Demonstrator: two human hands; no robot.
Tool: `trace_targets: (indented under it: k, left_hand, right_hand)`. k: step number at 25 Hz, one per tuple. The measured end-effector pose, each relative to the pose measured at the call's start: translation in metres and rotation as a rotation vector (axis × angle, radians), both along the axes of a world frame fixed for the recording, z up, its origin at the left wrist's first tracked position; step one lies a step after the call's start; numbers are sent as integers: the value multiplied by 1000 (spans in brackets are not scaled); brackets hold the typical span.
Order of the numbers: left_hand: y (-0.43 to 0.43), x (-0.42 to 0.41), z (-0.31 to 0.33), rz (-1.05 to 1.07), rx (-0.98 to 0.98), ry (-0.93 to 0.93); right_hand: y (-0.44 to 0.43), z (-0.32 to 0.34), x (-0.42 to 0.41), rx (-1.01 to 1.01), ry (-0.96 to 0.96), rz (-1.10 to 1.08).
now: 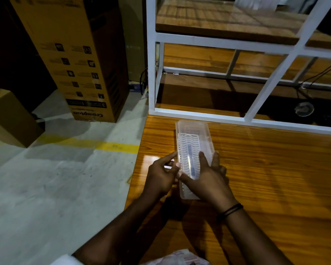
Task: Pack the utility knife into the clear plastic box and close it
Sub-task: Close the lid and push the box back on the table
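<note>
A long clear plastic box (193, 131) lies on the wooden table (266, 169), its length running away from me. A white slotted insert or lid (188, 148) lies along its top. Through the plastic a dark, slim utility knife (190, 157) shows inside. My left hand (162, 175) touches the box's near left edge with its fingertips. My right hand (210, 178) lies over the near right part, thumb and forefinger on top and the other fingers along the right wall. The box's near end is partly hidden under my hands.
A white metal shelf frame (199, 113) stands on the table just behind the box, with wooden shelves and cables. Tall cardboard boxes (75, 60) stand on the grey floor to the left. A crumpled plastic bag (180, 259) lies at the bottom edge.
</note>
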State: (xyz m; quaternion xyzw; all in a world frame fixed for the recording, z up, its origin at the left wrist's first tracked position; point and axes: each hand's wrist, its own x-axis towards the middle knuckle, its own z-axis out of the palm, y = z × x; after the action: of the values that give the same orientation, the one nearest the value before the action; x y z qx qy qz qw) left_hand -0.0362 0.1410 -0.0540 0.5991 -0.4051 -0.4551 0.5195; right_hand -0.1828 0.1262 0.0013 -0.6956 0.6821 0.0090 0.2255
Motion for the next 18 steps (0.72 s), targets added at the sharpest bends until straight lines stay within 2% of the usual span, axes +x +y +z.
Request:
trace_targets:
  k: [7, 12, 18]
  left_hand:
    - [2, 4, 4, -22, 63, 33]
    - [1, 9, 0, -54, 95, -46]
    - [5, 11, 0, -57, 92, 88]
  right_hand:
    - [0, 11, 4, -63, -65, -48]
    - [8, 8, 17, -132, 50, 7]
    - [9, 1, 11, -122, 101, 58]
